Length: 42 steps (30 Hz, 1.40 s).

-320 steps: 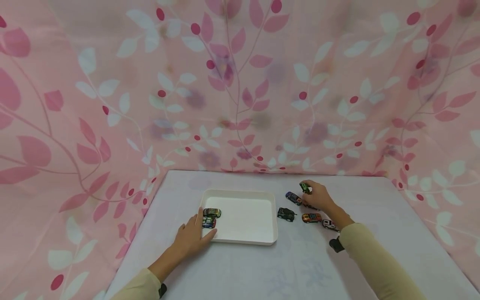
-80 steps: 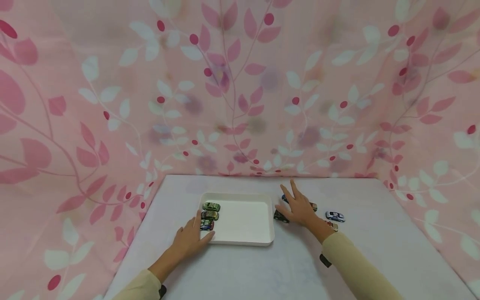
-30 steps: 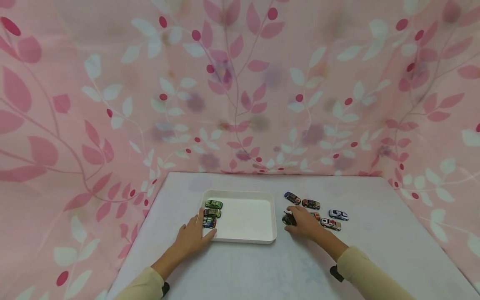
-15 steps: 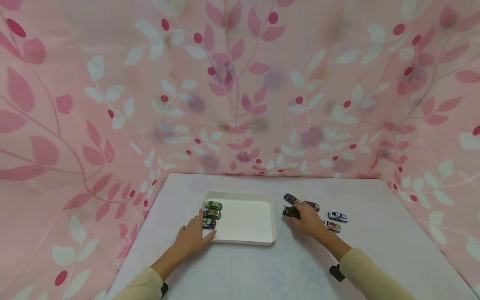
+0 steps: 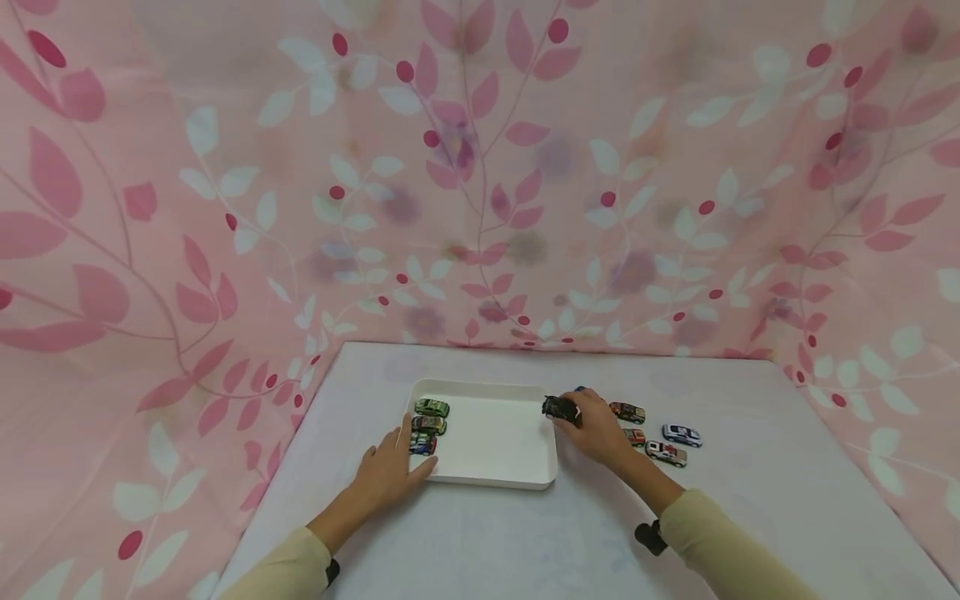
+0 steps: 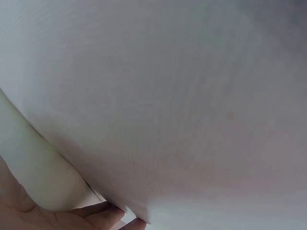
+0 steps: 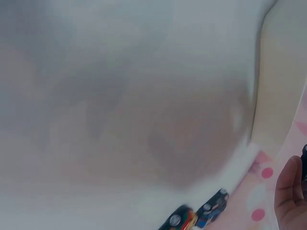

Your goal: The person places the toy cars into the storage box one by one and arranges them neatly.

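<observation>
Two hands: right hand (image 5: 596, 429) holds black car (image 5: 560, 408)

pale yellow long sleeves (image 5: 705, 533), bare hands, perhaps dark wrist-worn devices (image 5: 649, 537)

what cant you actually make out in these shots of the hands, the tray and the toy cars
- Head view: the blue car behind the right hand is almost wholly hidden by it.
- Head view: markings on the black car and the three cars in the tray are too small.
- Left wrist view: left hand cut off by the bottom edge.
- Right wrist view: blurred; cars at the bottom edge indistinct.
</observation>
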Tool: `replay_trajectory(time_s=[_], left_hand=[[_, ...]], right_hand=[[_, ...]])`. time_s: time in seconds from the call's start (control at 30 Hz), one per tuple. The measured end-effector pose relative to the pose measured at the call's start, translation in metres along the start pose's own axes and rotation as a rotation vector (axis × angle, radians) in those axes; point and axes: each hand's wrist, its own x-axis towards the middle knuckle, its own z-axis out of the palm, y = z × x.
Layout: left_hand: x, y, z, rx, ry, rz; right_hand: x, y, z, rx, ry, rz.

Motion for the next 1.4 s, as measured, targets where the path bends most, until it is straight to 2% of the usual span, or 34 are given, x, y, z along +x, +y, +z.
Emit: replay_trajectory(time_s=[0.13,0.3,0.47,0.6,0.67,0.87,1.07,1.3,1.4], left_hand=[[0.002,0.001,-0.003,0.005,0.018,-0.005],[-0.005,0.004,0.003,-0.004,-0.022,-0.009],[-0.009,0.003,0.004,0.003,-0.007,-0.018],[-0.005,0.002,0.000,0.002,0.011,-0.013],[-0.005,0.002,0.001,-0.004,0.019,-0.014],[-0.008,0.005,0.005,-0.013,-0.017,-0.028],[-0.002,0.003,0.006,-0.003,0.020,-0.014],[-0.002,0.001,0.001,0.020,0.031,-0.008],[-0.008,0.001,0.003,0.021,0.003,-0.017]], right_hand=[[0.003,-0.013,0.009,0.019,0.015,-0.051],[-0.006,-0.022,0.023,0.042,0.029,-0.079],[-0.006,-0.034,0.040,0.057,0.026,-0.140],[-0.001,-0.047,0.051,0.059,0.009,-0.190],[-0.002,-0.052,0.057,0.058,-0.014,-0.208],[-0.006,-0.065,0.072,0.046,-0.117,-0.211],[0.004,-0.078,0.082,0.041,-0.135,-0.239],[0.009,-0.087,0.094,0.081,-0.217,-0.203],[0.003,-0.088,0.102,0.096,-0.256,-0.195]])
